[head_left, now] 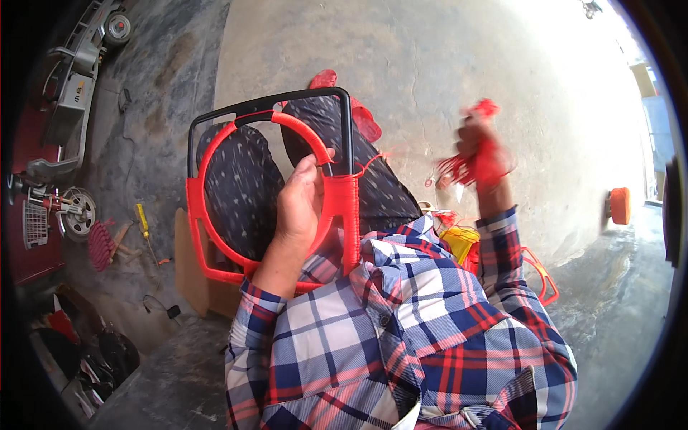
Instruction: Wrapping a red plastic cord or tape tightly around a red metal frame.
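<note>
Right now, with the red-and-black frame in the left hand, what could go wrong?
The red cord bundle in the raised right hand has dangling strands, which could tangle. The thin strand beside the frame might slacken and loosen the wrapping. The left hand grips the inner ring on one side, so the frame could twist.

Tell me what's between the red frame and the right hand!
The head view shows part of a leg, a red strand, then floor between frame and right hand.
</note>
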`<state>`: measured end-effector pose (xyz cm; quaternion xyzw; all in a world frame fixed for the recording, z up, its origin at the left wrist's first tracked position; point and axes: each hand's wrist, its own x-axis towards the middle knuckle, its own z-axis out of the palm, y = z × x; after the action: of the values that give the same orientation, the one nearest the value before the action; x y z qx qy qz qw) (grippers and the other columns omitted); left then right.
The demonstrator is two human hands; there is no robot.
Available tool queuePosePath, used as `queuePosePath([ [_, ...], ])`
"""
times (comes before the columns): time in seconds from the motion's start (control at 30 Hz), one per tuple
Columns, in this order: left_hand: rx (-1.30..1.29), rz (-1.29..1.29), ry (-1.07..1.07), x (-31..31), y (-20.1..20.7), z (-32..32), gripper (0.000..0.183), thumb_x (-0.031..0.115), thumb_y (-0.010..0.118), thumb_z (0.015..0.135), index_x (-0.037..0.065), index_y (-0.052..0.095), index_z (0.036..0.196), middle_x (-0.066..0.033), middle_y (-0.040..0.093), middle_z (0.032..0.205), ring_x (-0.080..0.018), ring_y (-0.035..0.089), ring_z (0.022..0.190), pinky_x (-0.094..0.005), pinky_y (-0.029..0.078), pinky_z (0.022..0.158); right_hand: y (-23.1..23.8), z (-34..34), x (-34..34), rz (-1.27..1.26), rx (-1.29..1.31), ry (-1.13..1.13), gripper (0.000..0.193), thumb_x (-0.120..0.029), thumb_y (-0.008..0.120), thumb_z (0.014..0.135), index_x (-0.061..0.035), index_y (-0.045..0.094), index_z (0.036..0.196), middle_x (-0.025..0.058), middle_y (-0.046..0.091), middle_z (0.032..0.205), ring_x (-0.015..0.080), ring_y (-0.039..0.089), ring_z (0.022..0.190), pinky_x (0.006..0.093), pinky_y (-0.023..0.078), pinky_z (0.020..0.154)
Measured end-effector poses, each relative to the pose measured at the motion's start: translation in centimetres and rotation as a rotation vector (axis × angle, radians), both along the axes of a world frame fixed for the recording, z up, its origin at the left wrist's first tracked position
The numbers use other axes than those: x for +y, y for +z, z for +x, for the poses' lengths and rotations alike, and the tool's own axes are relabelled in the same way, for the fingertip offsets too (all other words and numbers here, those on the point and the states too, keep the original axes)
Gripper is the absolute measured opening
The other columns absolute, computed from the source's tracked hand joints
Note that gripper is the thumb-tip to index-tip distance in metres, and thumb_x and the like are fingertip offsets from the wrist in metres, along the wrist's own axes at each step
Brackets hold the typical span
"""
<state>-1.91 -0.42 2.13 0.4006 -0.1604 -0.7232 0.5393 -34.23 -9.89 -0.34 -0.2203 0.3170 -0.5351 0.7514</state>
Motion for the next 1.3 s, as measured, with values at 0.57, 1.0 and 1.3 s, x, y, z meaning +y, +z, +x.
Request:
queuePosePath([
  [0.57, 0.182, 0.134, -0.073, -0.2, -0.5, 0.7, 0.042, 0.014, 0.044, 0.078, 0.001, 0.052, 0.117, -0.0218, 0.065, 0.102, -0.0372, 0.066, 0.090, -0.0519, 0.054, 0.082, 2.2, 6.5, 5.9, -0.250, 0.685, 0.497, 0.015, -0.019, 0.068, 0.090, -0.0058, 0.062, 0.090, -0.0095, 0.052, 0.080, 0.0038, 0.045, 0.074, 0.0223, 0.041, 0.068],
  [1.0, 0.041, 0.077, 0.057, 0.1, -1.1, 0.0, 0.036, 0.026, 0.046, 0.089, 0.005, 0.053, 0.117, -0.0110, 0.063, 0.104, -0.0256, 0.061, 0.096, -0.0384, 0.048, 0.087, 5.3, 11.6, 0.1, -0.739, 1.181, 0.286, 0.029, -0.013, 0.067, 0.080, -0.0045, 0.055, 0.106, 0.0058, 0.057, 0.090, 0.0201, 0.057, 0.082, 0.0339, 0.047, 0.069],
  [1.3, -0.444, -0.105, 0.248, 0.1, -1.0, -0.2, 0.031, -0.003, 0.052, 0.083, 0.000, 0.052, 0.114, -0.0082, 0.059, 0.103, -0.0125, 0.057, 0.085, -0.0240, 0.045, 0.074, 3.5, 15.3, -0.2, -1.154, 1.373, -0.208, 0.042, -0.022, 0.080, 0.063, -0.0110, 0.062, 0.099, 0.0068, 0.058, 0.111, 0.0283, 0.057, 0.100, 0.0395, 0.048, 0.081],
])
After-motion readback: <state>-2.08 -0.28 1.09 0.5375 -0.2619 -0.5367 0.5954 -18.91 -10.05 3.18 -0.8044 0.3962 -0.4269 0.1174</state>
